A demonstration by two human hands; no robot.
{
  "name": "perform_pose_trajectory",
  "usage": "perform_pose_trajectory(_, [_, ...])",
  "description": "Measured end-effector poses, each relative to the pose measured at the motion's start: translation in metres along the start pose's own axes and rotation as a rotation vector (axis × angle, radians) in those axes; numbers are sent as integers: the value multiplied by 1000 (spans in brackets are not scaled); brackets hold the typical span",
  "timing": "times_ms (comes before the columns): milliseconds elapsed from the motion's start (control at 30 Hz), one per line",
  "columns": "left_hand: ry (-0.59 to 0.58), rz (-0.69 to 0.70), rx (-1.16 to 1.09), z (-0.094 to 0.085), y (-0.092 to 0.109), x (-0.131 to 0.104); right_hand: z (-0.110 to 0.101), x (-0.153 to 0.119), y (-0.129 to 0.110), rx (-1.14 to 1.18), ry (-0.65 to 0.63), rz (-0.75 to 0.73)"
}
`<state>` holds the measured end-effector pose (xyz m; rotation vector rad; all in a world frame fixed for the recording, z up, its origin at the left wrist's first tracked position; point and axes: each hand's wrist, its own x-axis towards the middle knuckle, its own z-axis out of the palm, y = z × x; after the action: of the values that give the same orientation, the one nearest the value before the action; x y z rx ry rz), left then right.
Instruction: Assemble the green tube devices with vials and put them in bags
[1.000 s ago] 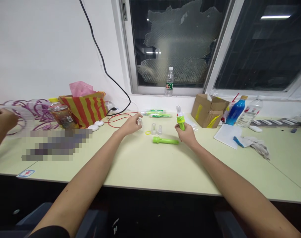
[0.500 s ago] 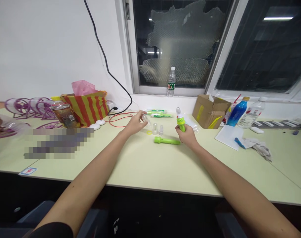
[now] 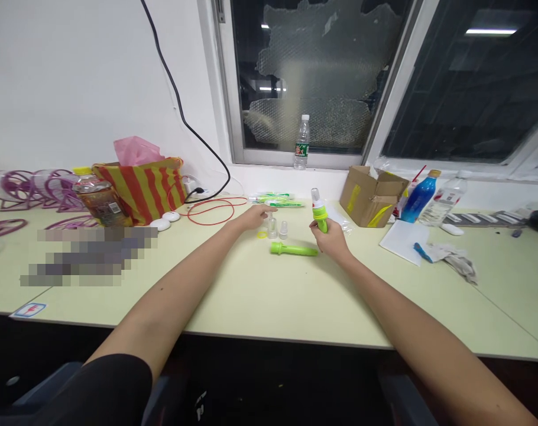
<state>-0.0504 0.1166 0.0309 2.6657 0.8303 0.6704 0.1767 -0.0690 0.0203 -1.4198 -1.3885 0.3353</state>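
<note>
My right hand (image 3: pixel 331 238) grips a bright green plastic tube with a clear tip (image 3: pixel 321 214), held upright above the table with the tip on top. My left hand (image 3: pixel 253 218) reaches over the small clear pieces, its index finger stretched out and the other fingers partly hidden. Just below its fingertips stands a clear vial-like piece (image 3: pixel 272 228); whether they touch it I cannot make out. Beside that stands a small clear nozzle-like piece (image 3: pixel 284 231). A yellow ring (image 3: pixel 262 235) lies to their left. In front of them, a second green tube (image 3: pixel 294 249) lies flat.
Green-and-clear packages (image 3: pixel 275 200) lie behind the hands. A cardboard box (image 3: pixel 370 198), a blue bottle (image 3: pixel 420 196), white paper (image 3: pixel 404 241) and a glove (image 3: pixel 453 260) are at right. A striped bag (image 3: pixel 142 195), dark drink bottle (image 3: pixel 101 200) and red cable (image 3: pixel 211 212) are at left.
My left hand has shifted right over the clear pieces, and its index finger now stretches out; the clear piece at its fingers is no longer distinct. My right hand still holds the green tube. The view has turned slightly.
</note>
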Motion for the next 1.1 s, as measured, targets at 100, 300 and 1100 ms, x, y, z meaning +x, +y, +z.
perform_pose_trajectory(100, [-58, -19, -15, -5, 8, 1, 1, 0, 2, 12, 1, 4])
perform_pose_trajectory(300, [-150, -149, -198, -10, 19, 6, 2, 0, 2, 23, -7, 8])
perform_pose_trajectory(1100, [-159, -152, -236, -13, 30, 9, 7, -2, 4, -14, -72, 34])
